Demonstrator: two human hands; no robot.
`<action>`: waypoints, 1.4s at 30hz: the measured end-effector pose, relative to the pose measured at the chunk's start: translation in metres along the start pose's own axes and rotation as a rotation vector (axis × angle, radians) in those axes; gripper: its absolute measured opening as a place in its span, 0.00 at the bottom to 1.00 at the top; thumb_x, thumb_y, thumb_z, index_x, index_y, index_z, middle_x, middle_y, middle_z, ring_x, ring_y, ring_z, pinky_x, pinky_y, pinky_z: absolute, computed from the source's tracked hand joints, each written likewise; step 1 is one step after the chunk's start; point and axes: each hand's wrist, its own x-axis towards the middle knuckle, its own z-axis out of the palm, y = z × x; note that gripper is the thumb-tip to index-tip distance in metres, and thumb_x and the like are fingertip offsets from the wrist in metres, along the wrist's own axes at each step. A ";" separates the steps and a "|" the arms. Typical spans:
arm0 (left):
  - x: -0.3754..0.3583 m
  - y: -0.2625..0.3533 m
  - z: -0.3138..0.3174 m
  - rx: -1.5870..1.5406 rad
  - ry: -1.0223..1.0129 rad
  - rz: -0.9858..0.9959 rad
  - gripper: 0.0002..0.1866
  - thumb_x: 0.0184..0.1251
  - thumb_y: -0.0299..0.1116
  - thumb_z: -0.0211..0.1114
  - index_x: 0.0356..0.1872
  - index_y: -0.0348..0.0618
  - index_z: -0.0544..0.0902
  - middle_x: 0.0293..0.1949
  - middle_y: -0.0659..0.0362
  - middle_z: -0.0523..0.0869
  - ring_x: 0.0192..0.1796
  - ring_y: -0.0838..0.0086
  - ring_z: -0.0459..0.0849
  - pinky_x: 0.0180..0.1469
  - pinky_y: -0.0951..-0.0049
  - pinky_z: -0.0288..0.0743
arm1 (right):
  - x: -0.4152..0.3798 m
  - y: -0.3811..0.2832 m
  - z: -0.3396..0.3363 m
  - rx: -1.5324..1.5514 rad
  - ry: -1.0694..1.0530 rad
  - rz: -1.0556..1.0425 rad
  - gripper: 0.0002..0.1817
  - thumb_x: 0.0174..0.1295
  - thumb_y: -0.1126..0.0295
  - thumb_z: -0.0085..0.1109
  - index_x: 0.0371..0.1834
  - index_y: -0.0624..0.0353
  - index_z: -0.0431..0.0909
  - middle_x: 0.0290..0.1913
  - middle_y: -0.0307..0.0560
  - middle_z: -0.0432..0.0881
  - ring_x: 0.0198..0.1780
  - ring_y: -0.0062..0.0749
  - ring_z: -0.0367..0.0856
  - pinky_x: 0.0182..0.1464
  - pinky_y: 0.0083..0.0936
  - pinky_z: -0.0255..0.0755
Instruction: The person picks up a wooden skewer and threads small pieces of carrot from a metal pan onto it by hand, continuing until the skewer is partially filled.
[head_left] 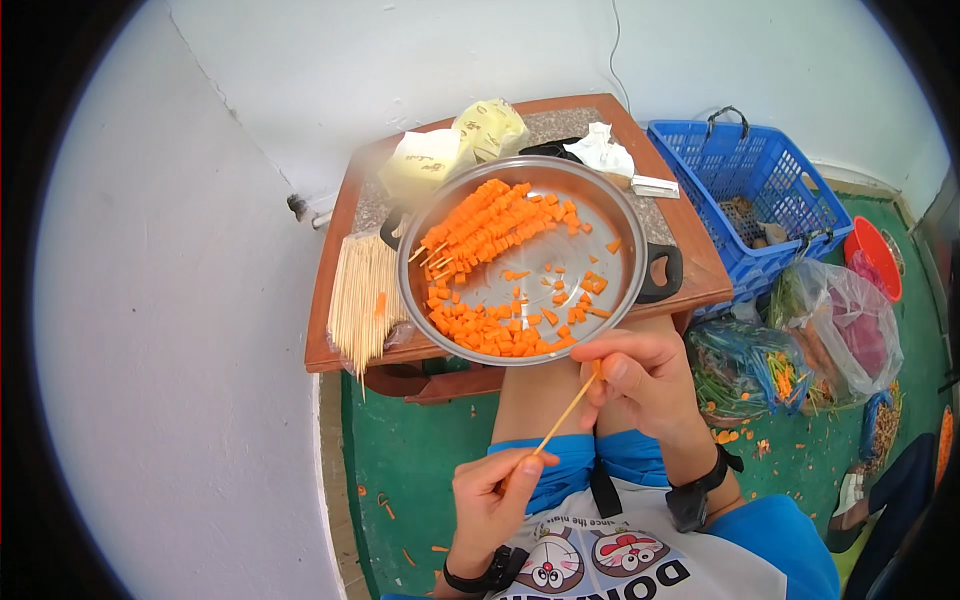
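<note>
My left hand [492, 497] is closed around the lower part of a thin wooden skewer [565, 414], low over my lap. At the skewer's upper end, my right hand [645, 380] pinches a small orange carrot piece [597, 368] at the tip. Just beyond the hands stands a wide metal pan [520, 362] with black handles. Inside it, finished carrot skewers [490, 228] lie stacked at the upper left, and loose carrot cubes [490, 330] are heaped along the near side. A bundle of bare skewers [358, 290] lies left of the pan.
The pan rests on a wooden table [690, 235] by the wall, with crumpled yellow wrappers [490, 128] and white tissue [600, 150] behind. To the right are a blue basket [760, 262], a red basin [873, 258] and plastic bags [840, 320]. Carrot scraps dot the green floor [450, 440].
</note>
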 end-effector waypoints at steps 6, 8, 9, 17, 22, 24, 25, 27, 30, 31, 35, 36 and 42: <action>-0.001 -0.001 0.000 -0.029 0.018 -0.010 0.08 0.56 0.27 0.54 0.26 0.33 0.79 0.13 0.65 0.71 0.14 0.90 0.60 0.14 0.87 0.48 | -0.001 -0.011 -0.001 0.210 -0.055 0.181 0.15 0.54 0.74 0.48 0.43 0.73 0.68 0.24 0.41 0.70 0.25 0.19 0.71 0.24 0.19 0.77; -0.001 -0.002 0.000 -0.045 -0.001 -0.005 0.08 0.56 0.27 0.54 0.26 0.33 0.79 0.13 0.65 0.71 0.14 0.90 0.59 0.14 0.87 0.48 | 0.000 -0.009 -0.004 0.260 -0.102 0.184 0.16 0.54 0.74 0.48 0.44 0.73 0.68 0.23 0.41 0.70 0.25 0.19 0.72 0.24 0.19 0.77; -0.001 -0.002 0.000 -0.061 -0.018 0.001 0.08 0.56 0.27 0.54 0.26 0.33 0.79 0.12 0.65 0.71 0.14 0.90 0.59 0.14 0.87 0.48 | 0.000 -0.008 -0.005 0.312 -0.152 0.186 0.16 0.54 0.74 0.48 0.44 0.74 0.67 0.22 0.41 0.69 0.25 0.20 0.72 0.24 0.19 0.77; -0.001 -0.006 0.001 -0.144 -0.036 -0.032 0.09 0.56 0.28 0.54 0.25 0.32 0.79 0.11 0.66 0.69 0.13 0.90 0.60 0.14 0.87 0.49 | -0.001 0.000 -0.007 0.283 -0.212 0.071 0.15 0.53 0.76 0.48 0.43 0.73 0.67 0.22 0.48 0.74 0.22 0.26 0.76 0.21 0.21 0.75; -0.001 -0.005 0.002 -0.139 -0.028 -0.042 0.09 0.56 0.28 0.54 0.25 0.32 0.79 0.10 0.65 0.69 0.14 0.89 0.60 0.14 0.87 0.49 | -0.001 0.004 -0.001 0.289 -0.099 0.022 0.11 0.54 0.76 0.47 0.38 0.72 0.69 0.22 0.49 0.75 0.21 0.29 0.76 0.21 0.21 0.75; -0.001 -0.005 0.002 -0.134 -0.027 -0.030 0.09 0.55 0.28 0.54 0.25 0.32 0.79 0.11 0.65 0.69 0.13 0.89 0.60 0.14 0.87 0.49 | 0.001 0.003 -0.001 0.423 -0.064 0.011 0.08 0.55 0.75 0.45 0.34 0.71 0.69 0.22 0.50 0.75 0.20 0.30 0.76 0.21 0.22 0.75; -0.001 -0.005 0.002 -0.135 -0.029 -0.030 0.09 0.55 0.28 0.54 0.25 0.32 0.79 0.11 0.65 0.69 0.13 0.89 0.60 0.14 0.87 0.49 | 0.001 0.000 -0.001 0.422 -0.064 0.010 0.08 0.55 0.75 0.45 0.34 0.71 0.69 0.22 0.50 0.75 0.20 0.30 0.76 0.21 0.22 0.75; -0.001 -0.005 0.002 -0.116 -0.001 -0.022 0.09 0.55 0.27 0.54 0.25 0.32 0.79 0.11 0.65 0.70 0.13 0.89 0.60 0.15 0.87 0.49 | 0.001 -0.005 -0.002 0.267 0.036 0.019 0.08 0.55 0.75 0.43 0.33 0.69 0.68 0.23 0.49 0.75 0.22 0.28 0.76 0.22 0.22 0.76; -0.002 -0.006 0.001 -0.111 0.002 -0.037 0.08 0.55 0.27 0.54 0.25 0.32 0.79 0.11 0.65 0.70 0.13 0.90 0.60 0.14 0.87 0.49 | 0.003 -0.006 -0.006 0.238 0.046 0.036 0.07 0.55 0.76 0.43 0.33 0.69 0.68 0.23 0.48 0.74 0.26 0.26 0.76 0.23 0.23 0.76; -0.001 -0.006 0.001 -0.112 0.002 -0.037 0.08 0.55 0.27 0.54 0.25 0.32 0.79 0.11 0.65 0.70 0.13 0.90 0.60 0.14 0.87 0.49 | 0.002 -0.006 -0.007 0.237 0.046 0.036 0.07 0.55 0.76 0.43 0.33 0.69 0.68 0.23 0.48 0.74 0.26 0.26 0.76 0.23 0.23 0.76; -0.001 -0.008 0.002 -0.100 -0.005 -0.049 0.08 0.55 0.26 0.54 0.25 0.32 0.79 0.11 0.66 0.70 0.13 0.90 0.60 0.14 0.87 0.48 | 0.001 -0.010 0.000 0.188 0.028 0.139 0.08 0.55 0.76 0.44 0.34 0.69 0.68 0.25 0.47 0.73 0.28 0.24 0.75 0.24 0.22 0.77; -0.001 -0.008 0.003 -0.112 -0.009 -0.049 0.08 0.55 0.26 0.54 0.25 0.32 0.79 0.11 0.66 0.70 0.13 0.90 0.59 0.14 0.87 0.48 | 0.001 -0.010 0.001 0.168 0.051 0.156 0.08 0.55 0.76 0.44 0.35 0.69 0.68 0.25 0.47 0.73 0.27 0.24 0.75 0.24 0.22 0.77; -0.002 -0.007 0.001 -0.110 -0.002 -0.056 0.07 0.55 0.26 0.54 0.25 0.32 0.79 0.11 0.66 0.69 0.14 0.91 0.59 0.14 0.88 0.47 | 0.001 -0.006 -0.005 0.248 0.065 0.107 0.09 0.56 0.75 0.44 0.37 0.70 0.68 0.25 0.46 0.73 0.27 0.22 0.75 0.24 0.22 0.77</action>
